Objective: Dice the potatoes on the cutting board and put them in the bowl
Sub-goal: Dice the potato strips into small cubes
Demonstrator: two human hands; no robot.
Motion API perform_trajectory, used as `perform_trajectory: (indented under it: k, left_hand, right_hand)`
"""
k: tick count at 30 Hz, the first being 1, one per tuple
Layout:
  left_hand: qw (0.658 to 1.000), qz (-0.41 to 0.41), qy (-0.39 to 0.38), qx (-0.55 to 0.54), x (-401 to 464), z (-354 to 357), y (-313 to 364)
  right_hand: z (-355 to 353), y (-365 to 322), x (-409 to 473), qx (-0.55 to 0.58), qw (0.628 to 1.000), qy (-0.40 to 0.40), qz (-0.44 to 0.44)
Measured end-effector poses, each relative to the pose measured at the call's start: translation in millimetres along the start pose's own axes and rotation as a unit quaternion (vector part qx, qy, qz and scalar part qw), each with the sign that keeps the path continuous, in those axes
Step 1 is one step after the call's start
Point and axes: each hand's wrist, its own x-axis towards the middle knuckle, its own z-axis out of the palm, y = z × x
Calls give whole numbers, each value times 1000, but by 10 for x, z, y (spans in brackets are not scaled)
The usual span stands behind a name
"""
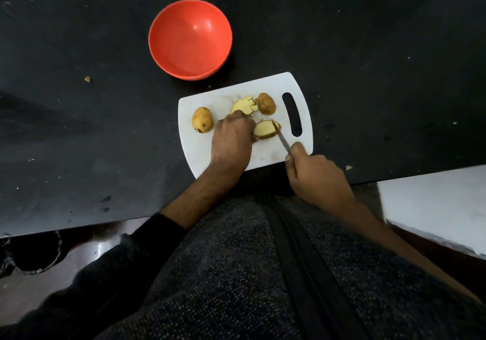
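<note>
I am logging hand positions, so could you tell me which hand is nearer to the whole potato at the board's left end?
Left. The left hand rests just right of that whole potato; the right hand holds the knife farther right.

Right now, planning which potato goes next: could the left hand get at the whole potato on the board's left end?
Probably yes: the whole potato lies uncovered just beside the left hand, which would first release the potato half.

Glossy plastic bowl [190, 39] — matt black counter [368, 76].

A halved potato [266, 130] (cut face up, scored) lies on the white cutting board [265, 155]. Two whole potatoes [202, 123] flank cut strips [243, 105]. The red bowl [190, 38] stands beyond.
</note>
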Motion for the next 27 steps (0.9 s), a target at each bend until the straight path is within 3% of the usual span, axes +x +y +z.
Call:
perform_trajectory:
  k: [3, 9, 20, 27]
  left_hand:
    - [999, 10, -6, -46, 4, -15, 56]
    - [996, 75, -42, -10, 80, 77, 164]
    - [997, 75, -33, -8, -22, 84, 21]
    - [997, 72, -32, -20, -9, 56, -5]
  right_hand:
    - [-21, 117, 125, -40, 997, 71, 13]
    - [55, 234, 254, -68, 997, 42, 12]
    - [270, 80, 144, -63, 997, 13, -30]
    - [185, 30, 144, -22, 999, 20, -13]
